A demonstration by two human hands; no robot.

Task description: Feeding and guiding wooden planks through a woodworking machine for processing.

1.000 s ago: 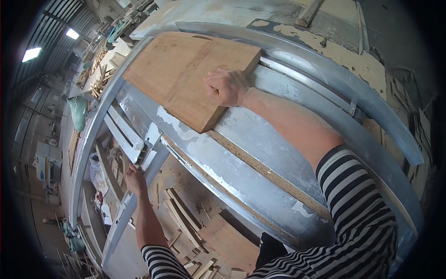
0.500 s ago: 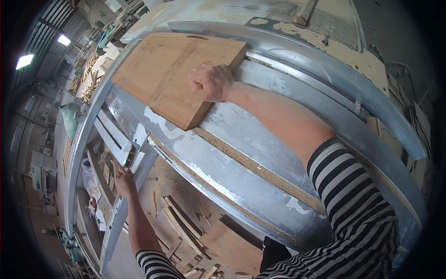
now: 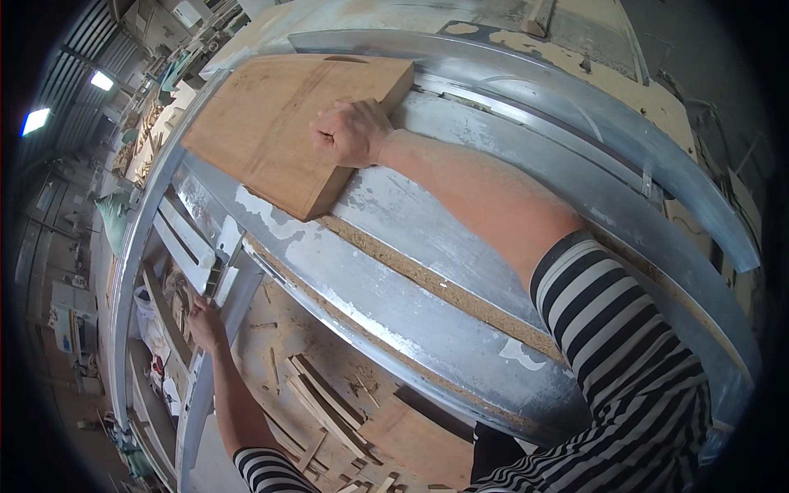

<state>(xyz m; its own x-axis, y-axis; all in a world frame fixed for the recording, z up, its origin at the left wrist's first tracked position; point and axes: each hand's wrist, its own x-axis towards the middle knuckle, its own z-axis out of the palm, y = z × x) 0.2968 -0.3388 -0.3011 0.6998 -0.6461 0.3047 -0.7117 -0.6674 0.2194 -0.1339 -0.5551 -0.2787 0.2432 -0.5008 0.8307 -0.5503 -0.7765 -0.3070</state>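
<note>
- The right hand has its fingers curled into a fist, its underside resting on a broad wooden board; whether anything sits inside the curl cannot be told.
- The left hand has bent fingers at the end of a slotted metal bracket; whether they grasp it or only touch it cannot be told.
- Under and around the right fingers spreads a metal bed, blue-grey, smooth and dully shiny, with ragged pale patches like worn coating.
- Nearer the body than the right fingers, a long groove in that metal is packed with tan, grainy dust.
- Beyond the right fingers, a curved-looking metal rail stands along the far side.
- Below the left fingers runs a straight, pale metal frame bar, and to their right, lower down, slim wood strips lie on the dusty floor beside a flat brown panel.
- The wooden board lies flat on the metal, mostly left of and beyond the right fingers. It is a thick slab, warm orange-brown, with a darker band across its top, straight sides, sharp corners, a dark shallow notch in its far edge and a rough, darker lower edge facing the left fingers.
</note>
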